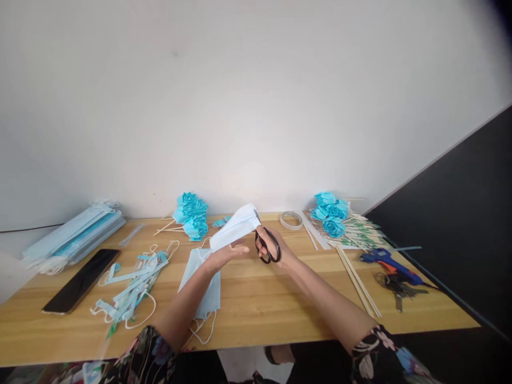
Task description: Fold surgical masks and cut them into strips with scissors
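Note:
My left hand point(226, 257) grips a pale blue face mask point(236, 228) by its lower part, raised above the middle of the table. In my right hand point(274, 248) are black-handled scissors point(273, 253), their blades at the mask's right end and partly hidden by it. Under my left wrist lies another face mask point(210, 288), flat on the wood with its white ear loops toward the front edge. Cut strips of mask with loops point(136, 285) form a loose heap to the left of it.
At far left are a mask stack point(80, 234) and a phone point(82, 281). Blue paper-like flowers point(190, 213) stand at the back; more flowers point(331, 213) lie right, beside a tape roll point(291, 220). Sticks point(358, 280), a blue glue gun point(394, 265) and keys point(400, 288) occupy the right.

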{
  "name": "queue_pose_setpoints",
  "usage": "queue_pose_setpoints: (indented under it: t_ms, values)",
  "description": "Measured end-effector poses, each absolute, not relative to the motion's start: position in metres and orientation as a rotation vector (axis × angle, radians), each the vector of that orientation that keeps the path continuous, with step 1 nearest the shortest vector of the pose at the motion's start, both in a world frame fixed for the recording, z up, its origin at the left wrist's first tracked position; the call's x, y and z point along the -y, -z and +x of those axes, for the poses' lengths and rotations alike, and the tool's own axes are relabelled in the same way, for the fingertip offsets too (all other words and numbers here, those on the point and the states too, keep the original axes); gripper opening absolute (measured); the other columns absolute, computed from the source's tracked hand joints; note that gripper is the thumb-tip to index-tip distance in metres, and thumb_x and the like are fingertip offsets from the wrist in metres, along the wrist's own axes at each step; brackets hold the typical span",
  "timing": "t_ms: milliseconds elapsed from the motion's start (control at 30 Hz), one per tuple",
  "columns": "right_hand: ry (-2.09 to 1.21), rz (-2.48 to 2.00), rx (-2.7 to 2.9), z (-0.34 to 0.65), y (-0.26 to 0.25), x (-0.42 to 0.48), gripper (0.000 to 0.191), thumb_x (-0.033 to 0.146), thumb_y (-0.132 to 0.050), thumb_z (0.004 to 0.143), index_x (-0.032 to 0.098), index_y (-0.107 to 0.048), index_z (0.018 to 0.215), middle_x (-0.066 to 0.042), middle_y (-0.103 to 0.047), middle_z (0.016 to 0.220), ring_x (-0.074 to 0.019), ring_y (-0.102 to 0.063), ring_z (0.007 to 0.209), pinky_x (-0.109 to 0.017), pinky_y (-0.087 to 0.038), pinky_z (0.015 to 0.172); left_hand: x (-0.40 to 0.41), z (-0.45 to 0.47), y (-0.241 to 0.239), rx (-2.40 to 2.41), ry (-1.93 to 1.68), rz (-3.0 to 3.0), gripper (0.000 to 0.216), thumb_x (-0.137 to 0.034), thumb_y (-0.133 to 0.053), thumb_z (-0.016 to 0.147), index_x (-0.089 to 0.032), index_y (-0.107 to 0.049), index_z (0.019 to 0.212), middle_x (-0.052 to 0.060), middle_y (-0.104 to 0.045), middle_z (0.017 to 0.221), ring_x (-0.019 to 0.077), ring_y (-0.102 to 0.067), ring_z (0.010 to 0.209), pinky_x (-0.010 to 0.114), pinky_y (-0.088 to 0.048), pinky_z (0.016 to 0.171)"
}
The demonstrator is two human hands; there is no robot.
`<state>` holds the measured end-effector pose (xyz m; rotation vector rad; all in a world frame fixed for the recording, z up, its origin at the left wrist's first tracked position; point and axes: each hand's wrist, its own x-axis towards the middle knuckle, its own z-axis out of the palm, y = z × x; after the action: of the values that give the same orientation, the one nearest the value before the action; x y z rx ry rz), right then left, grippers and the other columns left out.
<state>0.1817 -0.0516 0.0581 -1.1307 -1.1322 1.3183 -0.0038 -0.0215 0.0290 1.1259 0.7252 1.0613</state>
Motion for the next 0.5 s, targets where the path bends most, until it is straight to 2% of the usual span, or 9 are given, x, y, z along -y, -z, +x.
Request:
queue_pose_setpoints:
  t_ms: [67,133,233,367,500]
  values:
    - [-1.268,-1.105,1.132,0.174,-0.063,0.053,0.060,0.078,-0.069,0.073,0.020,-0.059,0.082,0.007,-0.050,0.050,-0.0074,-0.039,0.037,-0.024,-0.047,0.044,0.019,0.002,-0.044,-0.688,-1.140,1.237,0.062,-0.025,-0.095,0.058,-0.023,-0.075,0.117,0.013,-0.075,0.119,0.0384,-0.065,0.122,0.055,-0.041,0.116]
    - [-1.183,-1.064,1.171,0.165,-0.066,0.054,0.059,0.078,-0.066,0.077,0.020,-0.058,0.082,0.007,-0.050,0.051,-0.0071,-0.040,0.038,-0.024,-0.048,0.047,0.017,0.007,-0.061,-0.599,-1.245,1.275,0.059,-0.029,-0.092,0.066,-0.020,-0.072,0.120,0.014,-0.075,0.118,0.0364,-0.063,0.125,0.050,-0.039,0.117]
    - [-1.089,-0.996,1.237,0.153,-0.068,0.054,0.053,0.072,-0.063,0.083,0.020,-0.057,0.082,0.007,-0.049,0.052,-0.0068,-0.039,0.039,-0.024,-0.046,0.049,0.015,0.013,-0.081,-0.469,-1.398,1.149,0.056,-0.033,-0.089,0.072,-0.017,-0.070,0.122,0.014,-0.074,0.120,0.0342,-0.061,0.128,0.045,-0.043,0.113]
    - [-1.092,-1.016,1.258,0.141,-0.061,0.052,0.049,0.067,-0.064,0.083,0.019,-0.060,0.092,0.007,-0.049,0.053,-0.0087,-0.042,0.042,-0.023,-0.037,0.045,0.011,0.012,-0.088,-0.318,-1.503,0.814,0.045,-0.040,-0.082,0.080,-0.017,-0.071,0.117,0.011,-0.073,0.123,0.0290,-0.063,0.125,0.038,-0.049,0.104]
    - [-1.113,-1.051,1.301,0.136,-0.048,0.048,0.051,0.068,-0.064,0.081,0.019,-0.059,0.092,0.006,-0.048,0.056,-0.0102,-0.045,0.046,-0.023,-0.032,0.045,0.006,0.006,-0.080,-0.367,-1.605,0.593,0.034,-0.026,-0.079,0.082,-0.017,-0.072,0.113,0.008,-0.074,0.120,0.0208,-0.068,0.112,0.030,-0.053,0.096]
